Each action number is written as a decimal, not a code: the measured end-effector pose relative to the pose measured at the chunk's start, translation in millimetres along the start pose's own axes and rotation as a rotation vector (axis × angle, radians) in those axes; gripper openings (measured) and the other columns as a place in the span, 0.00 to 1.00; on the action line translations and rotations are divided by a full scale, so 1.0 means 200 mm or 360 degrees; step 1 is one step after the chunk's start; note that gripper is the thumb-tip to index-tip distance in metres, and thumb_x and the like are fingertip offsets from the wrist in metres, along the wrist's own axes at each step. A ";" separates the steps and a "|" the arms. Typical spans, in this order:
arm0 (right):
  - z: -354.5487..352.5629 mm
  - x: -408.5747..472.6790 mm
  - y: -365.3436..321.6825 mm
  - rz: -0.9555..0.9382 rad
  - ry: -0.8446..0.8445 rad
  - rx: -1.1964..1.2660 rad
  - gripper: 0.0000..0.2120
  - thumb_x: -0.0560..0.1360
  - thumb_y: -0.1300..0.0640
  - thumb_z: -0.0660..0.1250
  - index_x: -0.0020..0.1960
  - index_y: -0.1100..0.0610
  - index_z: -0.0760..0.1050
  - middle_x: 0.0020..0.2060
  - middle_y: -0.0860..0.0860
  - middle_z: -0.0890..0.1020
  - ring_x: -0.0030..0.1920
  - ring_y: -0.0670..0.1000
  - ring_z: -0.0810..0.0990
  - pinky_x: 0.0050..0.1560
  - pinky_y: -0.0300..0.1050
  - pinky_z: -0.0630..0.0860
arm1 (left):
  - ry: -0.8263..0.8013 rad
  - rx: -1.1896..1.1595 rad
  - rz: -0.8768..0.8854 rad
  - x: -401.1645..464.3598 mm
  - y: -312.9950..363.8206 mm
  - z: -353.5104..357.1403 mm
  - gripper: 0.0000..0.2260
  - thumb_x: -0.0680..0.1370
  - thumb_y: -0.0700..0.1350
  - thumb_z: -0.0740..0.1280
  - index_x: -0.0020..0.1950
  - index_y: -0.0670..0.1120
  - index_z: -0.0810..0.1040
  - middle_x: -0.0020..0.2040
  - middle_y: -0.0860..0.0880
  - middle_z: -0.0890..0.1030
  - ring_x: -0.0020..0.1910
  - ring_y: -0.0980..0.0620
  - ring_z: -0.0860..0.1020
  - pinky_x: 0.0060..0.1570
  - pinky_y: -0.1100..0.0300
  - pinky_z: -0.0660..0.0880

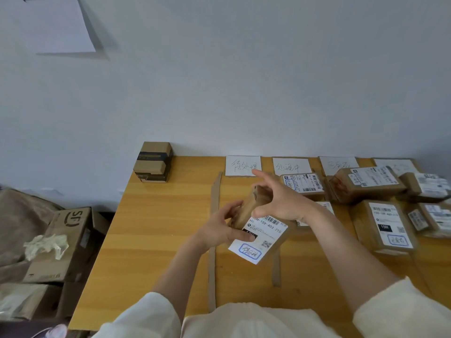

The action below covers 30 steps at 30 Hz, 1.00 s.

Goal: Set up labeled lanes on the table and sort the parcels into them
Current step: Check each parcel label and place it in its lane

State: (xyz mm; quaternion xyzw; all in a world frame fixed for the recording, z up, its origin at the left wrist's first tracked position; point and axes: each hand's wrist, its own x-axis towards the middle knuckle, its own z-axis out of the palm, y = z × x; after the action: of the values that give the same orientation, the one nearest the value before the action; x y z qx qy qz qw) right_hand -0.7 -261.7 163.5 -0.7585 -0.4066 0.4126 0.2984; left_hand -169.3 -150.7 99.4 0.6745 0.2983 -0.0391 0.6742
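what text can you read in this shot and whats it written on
"待处理": leftmost lane card.
"处理中": second lane card.
"SF": box on the floor.
"159-A03 210": label of the held parcel, gripped by left hand and right hand; its first characters are hidden.
"15H": label of the right parcel.
Third lane card, blue stamps and other labels: too blurred.
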 end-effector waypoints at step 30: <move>0.23 -0.05 0.31 0.0498 0.0069 0.0742 0.38 0.67 0.39 0.74 0.73 0.47 0.66 0.53 0.44 0.85 0.57 0.47 0.82 0.61 0.51 0.77 | 0.0210 -0.0552 -0.0475 -0.02 -0.13 -0.01 0.27 0.69 0.66 0.69 0.62 0.51 0.78 0.52 0.50 0.85 0.56 0.48 0.81 0.59 0.47 0.77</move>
State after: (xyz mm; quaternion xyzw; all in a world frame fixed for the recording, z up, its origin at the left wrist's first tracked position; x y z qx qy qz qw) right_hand -21.2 -295.5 97.2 -0.7317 -0.1723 0.5196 0.4062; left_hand -185.0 -152.6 78.2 0.4982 0.4402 -0.0425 0.7458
